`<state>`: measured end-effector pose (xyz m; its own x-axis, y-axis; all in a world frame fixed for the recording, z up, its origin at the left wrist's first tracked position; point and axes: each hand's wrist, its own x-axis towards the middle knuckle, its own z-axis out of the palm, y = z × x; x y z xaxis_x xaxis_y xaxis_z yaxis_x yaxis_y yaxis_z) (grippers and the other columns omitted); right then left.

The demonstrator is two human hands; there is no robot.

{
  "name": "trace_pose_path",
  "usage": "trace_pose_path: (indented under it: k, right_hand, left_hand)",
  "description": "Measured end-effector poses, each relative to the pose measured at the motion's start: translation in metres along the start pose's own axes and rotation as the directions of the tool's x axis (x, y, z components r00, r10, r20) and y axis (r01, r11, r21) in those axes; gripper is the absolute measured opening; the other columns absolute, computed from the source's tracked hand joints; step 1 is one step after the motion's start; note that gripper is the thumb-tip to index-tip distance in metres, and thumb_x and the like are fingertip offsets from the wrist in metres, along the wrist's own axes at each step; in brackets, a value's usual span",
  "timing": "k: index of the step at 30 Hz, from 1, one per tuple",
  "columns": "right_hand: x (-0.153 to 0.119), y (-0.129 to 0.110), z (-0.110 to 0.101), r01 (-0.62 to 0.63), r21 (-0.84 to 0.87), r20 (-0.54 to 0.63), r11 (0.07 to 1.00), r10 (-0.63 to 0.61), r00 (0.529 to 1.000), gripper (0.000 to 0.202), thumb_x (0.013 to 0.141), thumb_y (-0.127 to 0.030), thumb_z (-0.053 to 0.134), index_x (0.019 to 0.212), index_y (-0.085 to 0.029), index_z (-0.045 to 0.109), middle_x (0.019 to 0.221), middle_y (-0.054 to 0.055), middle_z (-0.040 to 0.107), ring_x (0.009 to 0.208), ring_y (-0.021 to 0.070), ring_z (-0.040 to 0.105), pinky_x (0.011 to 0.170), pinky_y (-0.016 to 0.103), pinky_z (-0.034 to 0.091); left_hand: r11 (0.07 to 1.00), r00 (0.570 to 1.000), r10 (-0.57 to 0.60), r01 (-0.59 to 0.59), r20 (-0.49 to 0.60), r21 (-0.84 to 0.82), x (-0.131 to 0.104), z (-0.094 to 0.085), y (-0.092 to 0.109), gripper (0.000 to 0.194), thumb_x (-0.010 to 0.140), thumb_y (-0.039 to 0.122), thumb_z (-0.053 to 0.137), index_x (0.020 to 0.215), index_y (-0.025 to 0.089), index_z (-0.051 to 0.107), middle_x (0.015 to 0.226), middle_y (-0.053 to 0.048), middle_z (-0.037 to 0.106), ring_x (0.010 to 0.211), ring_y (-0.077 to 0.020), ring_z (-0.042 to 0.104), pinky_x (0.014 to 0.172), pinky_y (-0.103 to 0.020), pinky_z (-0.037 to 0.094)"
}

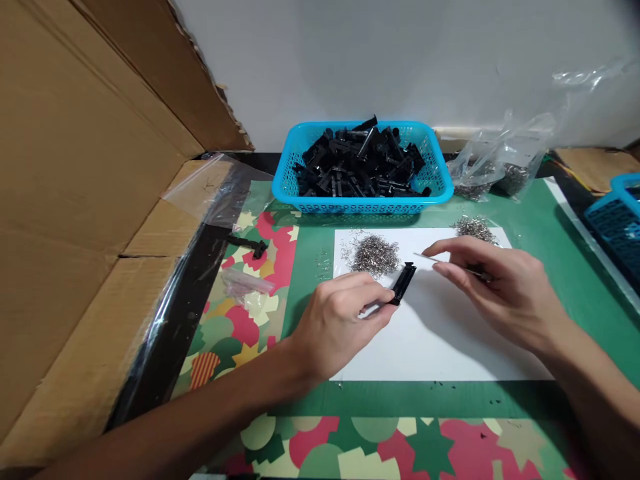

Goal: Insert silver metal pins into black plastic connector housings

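Note:
My left hand (345, 320) pinches the lower end of a small black plastic part (404, 281) between thumb and fingers, above a white sheet (440, 347). To its right, my right hand (490, 287) is closed on a thin metal tool (425, 257), whose tip points left, a little above and to the right of the black part without touching it. Just behind my left hand lies a pile of small metal springs or pins (375, 255). A second such pile (474, 230) sits behind my right hand, partly hidden by it.
A blue basket (363, 204) full of black parts stands at the back. Clear bags (515, 163) with metal pieces are at the back right, another blue basket (613, 220) at the right edge. Cardboard (85, 167) walls the left; a loose black part (250, 245) lies nearby.

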<state>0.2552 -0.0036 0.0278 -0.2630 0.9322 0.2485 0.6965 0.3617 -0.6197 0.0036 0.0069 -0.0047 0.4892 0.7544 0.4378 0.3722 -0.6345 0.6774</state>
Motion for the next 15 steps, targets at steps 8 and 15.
trace_pose_path:
  k: [8,15]
  right_hand:
    - [0.003,0.0,0.008,0.232,-0.2,-0.082,0.952,-0.252,0.964,0.02,0.107,-0.026,0.063,0.089,-0.022,0.068,0.076,0.004,0.075,0.066,0.0178,0.069,0.062,0.029,0.051]
    - [-0.011,-0.011,0.006,0.124,-0.327,-0.458,0.937,-0.272,0.846,0.047,0.095,-0.021,0.076,0.054,-0.025,0.054,0.042,-0.003,0.047,0.041,0.0139,0.044,0.047,0.032,0.034]
  left_hand:
    - [0.999,0.998,-0.02,0.017,0.057,0.046,-0.002,-0.003,0.002,0.012,0.091,0.01,0.079,0.1,0.018,0.081,0.093,-0.002,0.085,0.071,-0.0166,0.077,0.059,-0.026,0.056]
    - [0.998,0.995,-0.004,-0.002,0.1,0.061,-0.002,-0.002,0.003,0.014,0.093,0.011,0.076,0.104,0.019,0.082,0.1,-0.004,0.086,0.09,-0.0225,0.083,0.079,-0.031,0.065]
